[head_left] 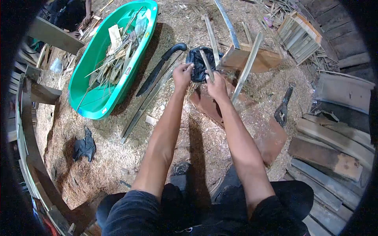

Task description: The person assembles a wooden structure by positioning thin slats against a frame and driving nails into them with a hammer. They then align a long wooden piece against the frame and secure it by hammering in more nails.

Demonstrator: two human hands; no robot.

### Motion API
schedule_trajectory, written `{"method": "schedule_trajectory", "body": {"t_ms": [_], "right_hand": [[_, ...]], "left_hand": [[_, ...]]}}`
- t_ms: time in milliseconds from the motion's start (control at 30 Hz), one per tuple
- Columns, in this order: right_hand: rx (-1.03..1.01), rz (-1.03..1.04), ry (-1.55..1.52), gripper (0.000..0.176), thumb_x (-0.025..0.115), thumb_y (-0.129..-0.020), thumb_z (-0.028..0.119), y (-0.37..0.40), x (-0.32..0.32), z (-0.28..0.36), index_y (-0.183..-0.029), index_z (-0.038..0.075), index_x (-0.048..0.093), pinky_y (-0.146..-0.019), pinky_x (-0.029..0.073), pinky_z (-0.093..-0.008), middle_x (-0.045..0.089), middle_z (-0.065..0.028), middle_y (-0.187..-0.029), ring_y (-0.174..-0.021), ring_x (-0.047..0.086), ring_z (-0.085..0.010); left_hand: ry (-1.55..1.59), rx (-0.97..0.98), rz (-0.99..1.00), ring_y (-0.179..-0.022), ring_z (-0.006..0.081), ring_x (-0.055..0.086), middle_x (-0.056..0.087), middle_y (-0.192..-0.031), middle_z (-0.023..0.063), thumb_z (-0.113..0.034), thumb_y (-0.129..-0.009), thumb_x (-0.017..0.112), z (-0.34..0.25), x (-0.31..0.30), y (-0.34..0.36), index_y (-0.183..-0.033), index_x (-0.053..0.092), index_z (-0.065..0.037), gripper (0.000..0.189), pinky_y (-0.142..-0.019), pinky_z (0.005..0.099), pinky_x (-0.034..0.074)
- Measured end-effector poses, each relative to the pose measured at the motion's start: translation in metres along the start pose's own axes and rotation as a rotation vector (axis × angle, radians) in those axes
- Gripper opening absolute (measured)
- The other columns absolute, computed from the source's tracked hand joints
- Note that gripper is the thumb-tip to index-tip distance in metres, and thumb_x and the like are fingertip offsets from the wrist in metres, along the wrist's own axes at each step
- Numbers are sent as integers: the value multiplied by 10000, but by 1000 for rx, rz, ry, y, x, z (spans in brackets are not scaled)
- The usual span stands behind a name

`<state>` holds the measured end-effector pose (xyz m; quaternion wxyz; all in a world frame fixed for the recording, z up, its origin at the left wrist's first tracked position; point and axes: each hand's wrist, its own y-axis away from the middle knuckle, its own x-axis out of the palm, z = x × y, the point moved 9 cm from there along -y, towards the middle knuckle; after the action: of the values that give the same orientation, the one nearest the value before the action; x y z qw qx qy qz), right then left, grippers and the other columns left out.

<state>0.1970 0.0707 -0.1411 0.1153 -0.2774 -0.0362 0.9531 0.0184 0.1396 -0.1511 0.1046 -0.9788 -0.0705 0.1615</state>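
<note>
My right hand [217, 84] is closed around the lower end of a short wooden stick [206, 61], which points away from me. Beside it, my left hand [183, 76] is pinched shut at the edge of a black plastic bag [195, 59]; whatever its fingertips hold is too small to make out. The bag lies crumpled on the ground, partly behind the stick. Left of my hands rests a machete [157, 72] with a black handle, alongside a long thin wooden strip [138, 114].
A green plastic tub [75, 88] holding wood scraps stands at left. Wooden boards and a slatted crate [300, 37] lie at right. Shavings cover the ground, with a black scrap [84, 146] on them. Another person's hand [86, 20] shows at top left.
</note>
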Motion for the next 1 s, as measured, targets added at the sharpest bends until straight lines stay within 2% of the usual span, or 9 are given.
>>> {"method": "schedule_trajectory", "body": {"t_ms": [100, 133, 167, 267, 467, 633, 733, 867, 1000], "right_hand": [[18, -89, -93, 244, 597, -877, 114, 10, -18, 13, -1094, 9, 636, -815, 486, -415, 657, -218, -976, -916, 632, -377], [-6, -134, -148, 226, 605, -878, 120, 11, -24, 19, -1071, 12, 650, -786, 493, -405, 669, -206, -930, -872, 647, -362], [60, -148, -181, 194, 653, -884, 150, 12, -24, 15, -1038, 34, 677, -725, 490, -299, 694, -60, -828, -765, 632, -123], [143, -106, -282, 200, 679, -876, 170, 24, -37, 35, -1023, 34, 682, -716, 482, -276, 684, -27, -835, -760, 607, -94], [85, -140, -404, 161, 693, -865, 162, 50, -44, 35, -937, 18, 687, -688, 476, -266, 667, -24, -800, -744, 599, -104], [94, -108, -291, 175, 684, -861, 162, 73, -62, 30, -927, -1, 683, -666, 482, -293, 673, -68, -786, -722, 617, -139], [57, -65, -175, 200, 674, -851, 186, 78, -67, 30, -899, -8, 682, -656, 496, -341, 681, -147, -773, -704, 649, -215], [91, -67, -11, 256, 661, -860, 208, 99, -69, 35, -990, -13, 656, -693, 501, -390, 672, -194, -840, -756, 656, -284], [59, -89, 31, 372, 603, -896, 250, 134, -53, 25, -1155, -16, 579, -799, 492, -432, 649, -237, -1024, -895, 644, -356]], "left_hand": [[428, -424, 39, -644, 66, 535, 621, -712, -9, -197, -882, 698, 1, 2, 30, -945, 713, 18, 224, -587, 220, 431], [482, -446, 44, -632, 59, 525, 616, -710, -11, -196, -885, 694, -1, 2, 39, -939, 712, 7, 211, -572, 216, 417], [535, -468, 48, -620, 52, 515, 612, -708, -14, -195, -887, 691, -5, 2, 47, -932, 712, -4, 197, -556, 211, 404], [605, -474, 60, -597, 54, 497, 594, -705, -17, -188, -908, 665, -22, -1, 71, -940, 705, -26, 170, -535, 206, 384], [705, -531, 85, -610, 52, 504, 604, -732, -10, -173, -914, 654, -35, 18, 105, -981, 693, -34, 159, -545, 206, 403], [400, -169, 333, -882, 153, 642, 707, -978, 96, -100, -851, 697, -69, 21, 117, -1044, 711, 2, 218, -802, 268, 506], [84, -123, 478, -906, 157, 651, 710, -975, 121, -97, -841, 702, -72, 23, 125, -1054, 713, -10, 230, -832, 270, 506], [237, -249, 361, -859, 204, 687, 722, -955, 117, -109, -807, 720, -54, 20, 129, -955, 743, -55, 159, -792, 323, 534], [123, -24, 189, -825, 250, 664, 700, -892, 108, -118, -795, 711, -40, 12, 134, -885, 741, -51, 116, -772, 361, 519]]}}
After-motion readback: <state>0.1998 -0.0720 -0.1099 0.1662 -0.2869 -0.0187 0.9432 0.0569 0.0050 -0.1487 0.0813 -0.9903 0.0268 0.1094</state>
